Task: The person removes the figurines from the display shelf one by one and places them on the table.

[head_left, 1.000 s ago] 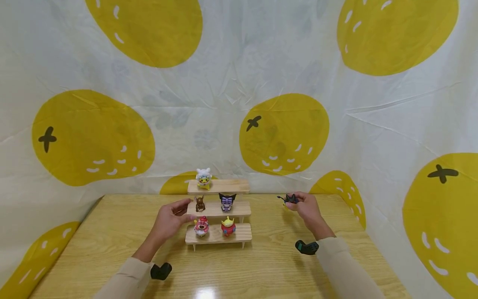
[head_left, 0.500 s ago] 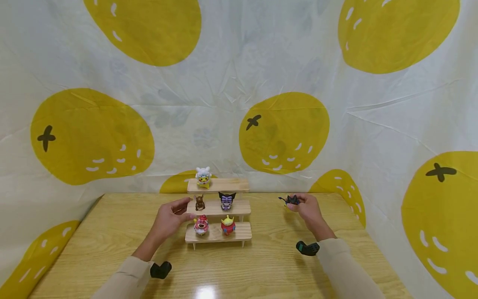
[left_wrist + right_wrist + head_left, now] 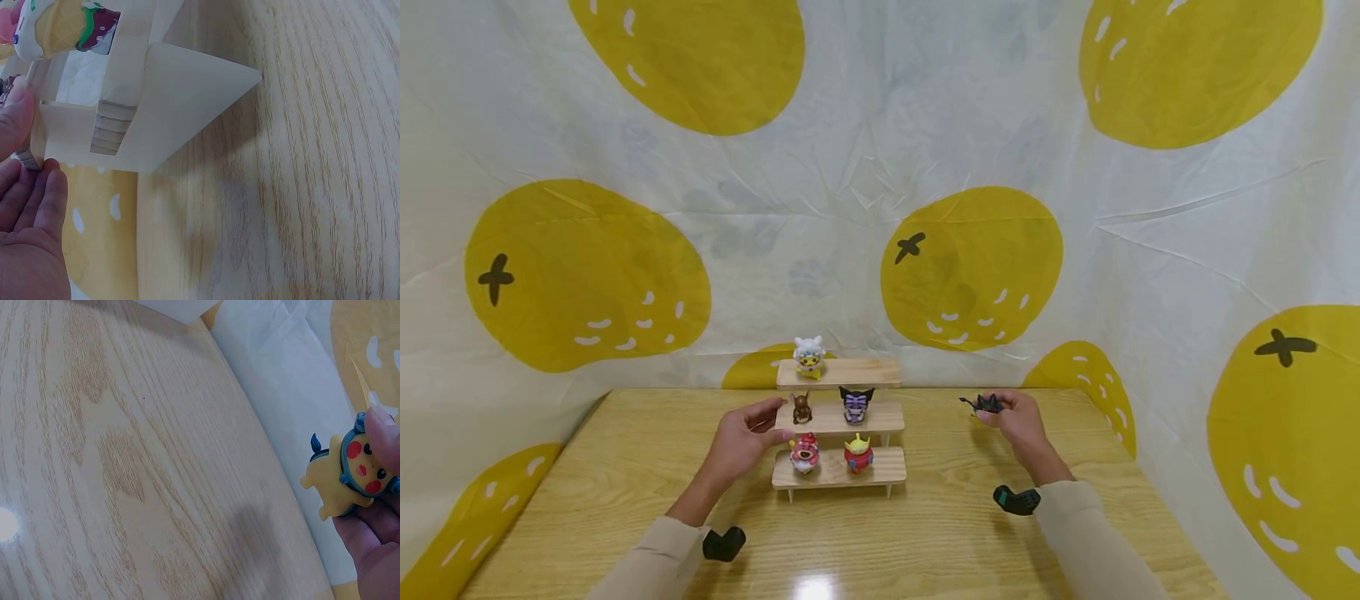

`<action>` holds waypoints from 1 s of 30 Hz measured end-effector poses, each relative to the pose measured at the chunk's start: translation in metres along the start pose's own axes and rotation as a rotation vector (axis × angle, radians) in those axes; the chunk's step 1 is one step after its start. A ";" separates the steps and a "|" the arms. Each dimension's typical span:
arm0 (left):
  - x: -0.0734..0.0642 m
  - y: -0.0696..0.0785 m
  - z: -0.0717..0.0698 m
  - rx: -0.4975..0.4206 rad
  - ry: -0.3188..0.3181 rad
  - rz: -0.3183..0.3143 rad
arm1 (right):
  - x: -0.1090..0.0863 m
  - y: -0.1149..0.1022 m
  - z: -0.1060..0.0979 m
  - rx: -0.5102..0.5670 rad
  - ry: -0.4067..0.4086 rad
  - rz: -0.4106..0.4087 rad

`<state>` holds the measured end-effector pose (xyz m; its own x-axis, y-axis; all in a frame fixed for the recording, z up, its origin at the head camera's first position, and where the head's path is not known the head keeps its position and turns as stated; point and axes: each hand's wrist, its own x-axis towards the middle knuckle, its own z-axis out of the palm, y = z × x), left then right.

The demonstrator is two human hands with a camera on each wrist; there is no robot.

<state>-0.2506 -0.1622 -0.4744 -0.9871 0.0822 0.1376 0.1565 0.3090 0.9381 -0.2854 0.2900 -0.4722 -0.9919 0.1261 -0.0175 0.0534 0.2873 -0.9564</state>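
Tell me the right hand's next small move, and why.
I'd probably have the right hand bring its yellow figurine left toward the bare right part of the top tier: that tier bears only the white-hooded figurine, the lower tiers bear two each, and the left hand grips the wooden stand at its left side.

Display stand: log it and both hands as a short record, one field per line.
left hand: holds the left end of the middle tier
right hand: holds a blue-hooded yellow figure above the wooden table, right of the stand
top tier: white-hooded figure toward the left
middle tier: brown figure left, black-and-purple figure to its right
bottom tier: pink figure left, red-and-yellow figure to its right
backdrop: pale cloth with yellow fruit prints
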 end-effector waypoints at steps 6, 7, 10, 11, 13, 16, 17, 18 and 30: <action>0.001 -0.002 0.000 0.010 0.001 0.004 | 0.000 0.003 0.000 0.007 0.005 0.003; 0.001 -0.003 0.000 0.008 0.001 0.002 | 0.000 0.003 0.000 0.007 0.005 0.002; 0.001 -0.003 0.000 0.002 -0.005 -0.004 | 0.000 0.004 -0.001 0.015 0.003 0.007; 0.001 -0.003 0.000 0.002 -0.007 -0.004 | -0.001 0.005 -0.001 0.016 0.002 0.009; 0.001 -0.003 0.000 -0.006 -0.008 -0.011 | -0.001 0.006 -0.001 0.017 -0.001 0.011; 0.001 -0.004 0.000 -0.005 -0.012 -0.010 | 0.000 0.007 -0.002 0.014 -0.009 0.017; 0.001 -0.004 0.000 -0.005 -0.011 -0.012 | 0.000 0.008 -0.002 0.014 -0.009 0.019; 0.002 -0.004 0.001 -0.006 -0.010 -0.014 | 0.000 0.009 -0.002 0.011 -0.009 0.021; 0.002 -0.005 0.000 -0.003 -0.012 -0.010 | 0.001 0.013 -0.003 -0.001 -0.002 0.029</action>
<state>-0.2531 -0.1631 -0.4785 -0.9881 0.0908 0.1238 0.1460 0.3072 0.9404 -0.2856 0.2967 -0.4840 -0.9901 0.1323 -0.0462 0.0825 0.2842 -0.9552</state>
